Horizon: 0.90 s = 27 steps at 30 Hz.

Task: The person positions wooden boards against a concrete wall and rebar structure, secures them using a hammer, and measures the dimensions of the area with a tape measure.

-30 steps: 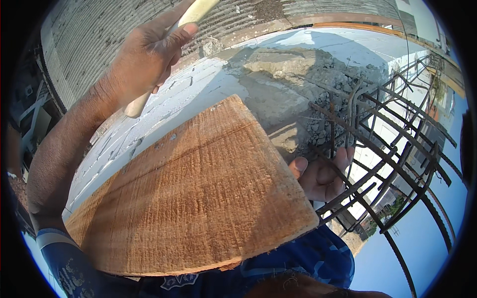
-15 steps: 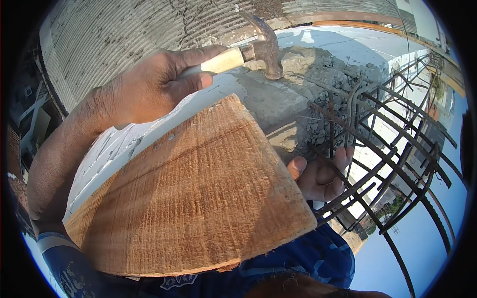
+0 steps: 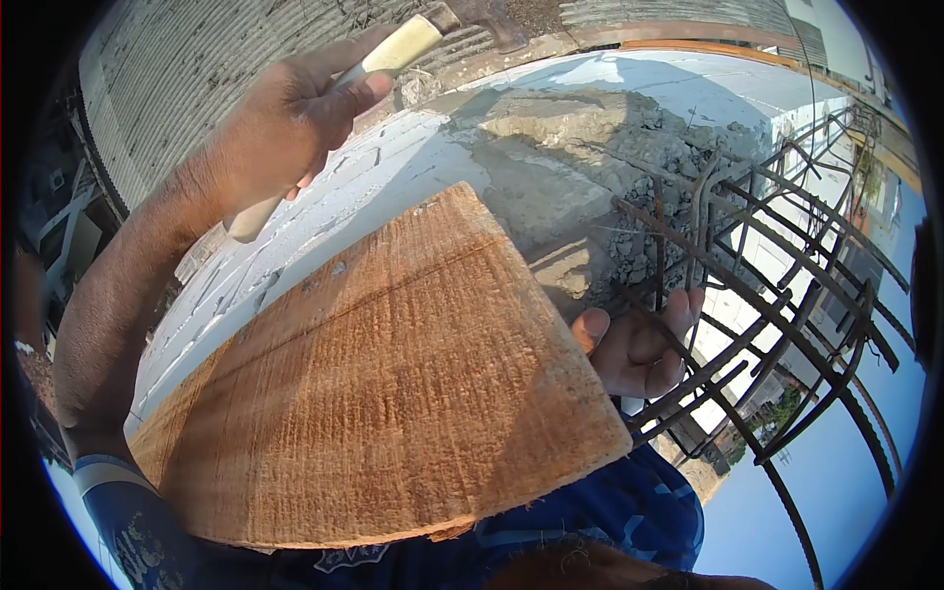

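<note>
A claw hammer with a pale handle and a rusty brown head (image 3: 403, 47) is raised in my left hand (image 3: 295, 123), fingers wrapped round the handle. Its head is over the corrugated roofing, clear of the concrete. A wide, rough-sawn wooden board (image 3: 364, 383) lies in front of my body, one corner pointing up. Past the board's right edge, my right hand (image 3: 644, 349) shows curled fingers and a thumb beside the wood. Steel bars run by these fingers; the board hides part of the hand and whatever it may grip.
Beyond the board is a white block wall (image 3: 324, 211) topped with rough grey concrete (image 3: 551, 167). A cage of rusty rebar (image 3: 777, 295) juts out at right, with bent bars. Corrugated roofing (image 3: 216, 88) lies at the far left. Sky and buildings show past the rebar.
My left hand has lifted the hammer up and to the left, away from the concrete edge. My right hand and the board have hardly moved.
</note>
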Each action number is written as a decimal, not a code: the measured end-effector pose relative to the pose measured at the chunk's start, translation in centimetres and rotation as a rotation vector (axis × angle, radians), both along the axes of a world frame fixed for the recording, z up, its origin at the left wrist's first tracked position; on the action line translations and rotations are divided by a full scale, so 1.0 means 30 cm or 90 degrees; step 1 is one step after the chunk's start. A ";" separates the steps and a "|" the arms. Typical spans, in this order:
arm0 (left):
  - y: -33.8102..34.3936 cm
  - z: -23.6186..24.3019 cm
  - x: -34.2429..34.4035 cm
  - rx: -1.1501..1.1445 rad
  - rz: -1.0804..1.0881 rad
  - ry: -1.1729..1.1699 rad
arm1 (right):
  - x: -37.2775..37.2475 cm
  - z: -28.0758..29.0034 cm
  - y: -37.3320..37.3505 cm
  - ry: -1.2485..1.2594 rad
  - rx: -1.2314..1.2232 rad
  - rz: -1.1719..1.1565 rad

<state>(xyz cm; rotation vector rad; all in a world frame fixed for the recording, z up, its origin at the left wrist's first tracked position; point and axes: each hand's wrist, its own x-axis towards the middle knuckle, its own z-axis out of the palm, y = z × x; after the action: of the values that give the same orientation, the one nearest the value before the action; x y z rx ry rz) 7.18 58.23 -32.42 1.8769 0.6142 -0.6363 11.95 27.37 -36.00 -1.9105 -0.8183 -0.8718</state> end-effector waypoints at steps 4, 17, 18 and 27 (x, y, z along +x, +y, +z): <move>-0.073 -0.028 -0.060 -0.012 -0.009 -0.072 | 0.023 0.009 -0.009 -0.047 -0.078 0.023; -0.063 -0.019 -0.053 -0.144 -0.085 -0.095 | 0.000 0.004 0.027 0.036 0.050 -0.031; -0.054 -0.021 -0.055 -0.141 -0.066 -0.085 | -0.001 0.002 0.033 0.041 0.064 -0.031; -0.059 -0.035 -0.072 -0.112 -0.091 -0.110 | -0.001 0.021 0.040 -0.015 -0.066 -0.010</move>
<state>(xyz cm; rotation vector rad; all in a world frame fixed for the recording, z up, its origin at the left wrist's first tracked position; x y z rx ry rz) 5.02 56.46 -33.46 1.7978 0.3047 -0.5930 11.93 28.57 -35.38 -2.0029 -0.8789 -0.8783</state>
